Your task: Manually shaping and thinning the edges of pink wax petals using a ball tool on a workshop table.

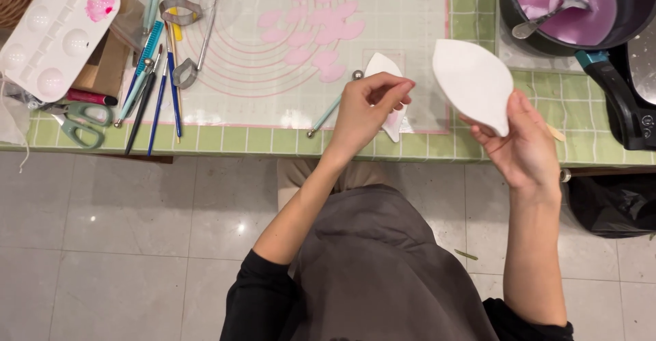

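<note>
Holding two white leaf-shaped pieces above the surface's (pixel 424 144) near edge.
The right hand (pixel 523 146) grips one white piece (pixel 471 81) by its lower edge; the left hand's (pixel 365 112) fingers pinch a pink-tinged second piece (pixel 383 67). Cut pink petals (pixel 311 30) already lie on the mat (pixel 383 13); both white pieces look unplaced.

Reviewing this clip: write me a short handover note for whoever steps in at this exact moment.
Left hand: fingers pinched on a white petal-shaped mould lying on the clear mat.
Right hand: holds a second, larger white petal mould up above the table edge.
Done: a cluster of pink cut petals lies on the mat.
Nearby: ball tool beside the left hand, metal cutters, scissors, paint palette, pot of pink liquid with a spoon.
Left: no petal sits in either mould yet.
</note>
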